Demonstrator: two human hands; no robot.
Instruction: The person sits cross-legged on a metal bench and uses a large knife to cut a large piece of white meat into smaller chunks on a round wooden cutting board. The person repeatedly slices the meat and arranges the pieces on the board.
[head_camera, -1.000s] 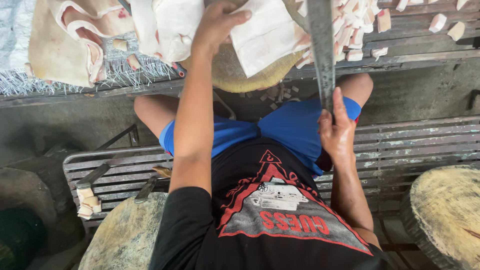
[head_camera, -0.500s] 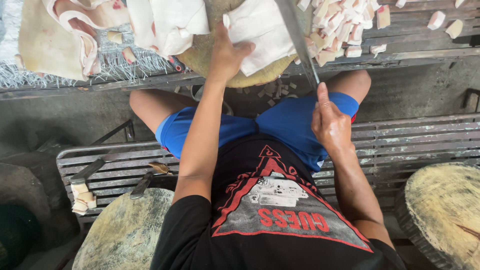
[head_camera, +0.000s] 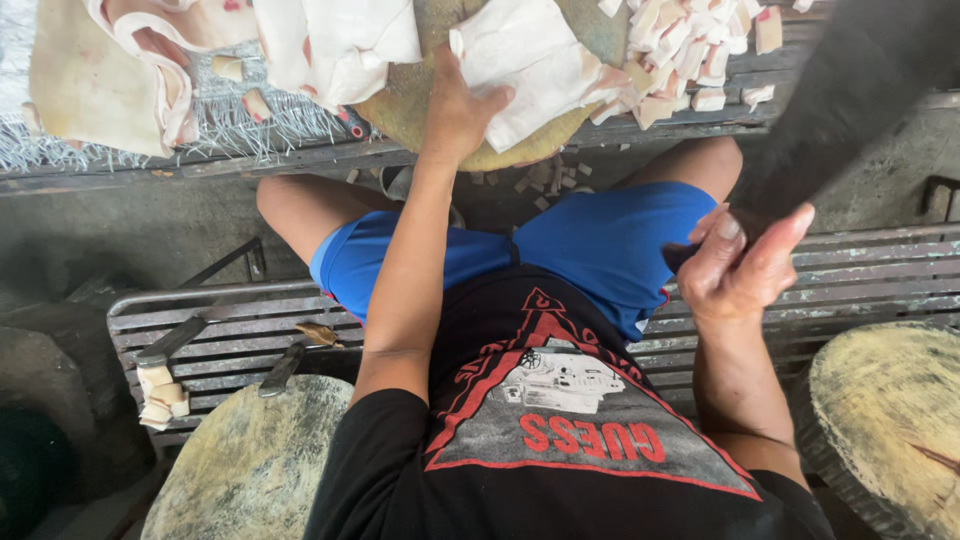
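My left hand (head_camera: 455, 110) presses flat on the near edge of a white slab of fatty meat (head_camera: 535, 55). The slab lies on a round wooden chopping block (head_camera: 470, 150) at the top centre. My right hand (head_camera: 745, 265) is over my right thigh, shut on the handle of a large cleaver. The cleaver's dark blade (head_camera: 850, 90) is blurred and rises toward the upper right, away from the slab. I sit on a slatted metal bench (head_camera: 880, 260) in blue shorts and a black shirt.
Several small cut white cubes (head_camera: 690, 50) are heaped right of the slab. Big pale skin slabs (head_camera: 100, 80) lie on the rack at top left. Two knives (head_camera: 175, 340) and a few cut pieces (head_camera: 160, 395) rest on the bench. Round wooden blocks (head_camera: 250, 460) (head_camera: 890, 420) stand on either side.
The cleaver stood upright with its blade over the block; now it has swung out to the right. My right hand dropped lower, and my left hand slid to the slab's near edge.
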